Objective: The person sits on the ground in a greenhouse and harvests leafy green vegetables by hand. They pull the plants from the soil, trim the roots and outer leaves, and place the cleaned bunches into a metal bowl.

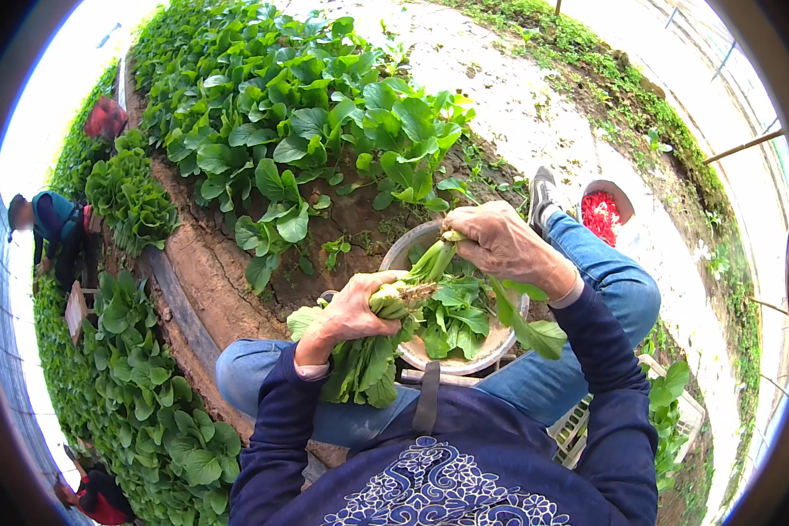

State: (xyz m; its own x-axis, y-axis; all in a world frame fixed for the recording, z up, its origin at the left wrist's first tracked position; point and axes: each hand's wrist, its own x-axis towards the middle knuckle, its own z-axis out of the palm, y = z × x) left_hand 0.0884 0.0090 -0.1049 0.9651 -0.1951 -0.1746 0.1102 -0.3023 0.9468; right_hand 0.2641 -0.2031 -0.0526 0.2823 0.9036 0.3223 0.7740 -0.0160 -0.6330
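Note:
My left hand (355,310) is closed around a bunch of leafy greens (368,371), its pale stems and stringy roots facing right and the leaves hanging down over my thigh. My right hand (500,246) grips another leafy green plant (434,262) by its root end, just above and right of the bunch. One leaf (540,336) dangles below my right wrist. Between my knees stands a round tub (426,231) with loose green leaves (463,312) in it, partly hidden behind my hands and the greens.
A bed of growing greens (289,125) lies ahead. To the right are a bucket of red strips (600,214) and a plastic crate (692,417) with greens. At left, a person (59,220) bends near stacked greens (131,204); another person (102,493) is at lower left.

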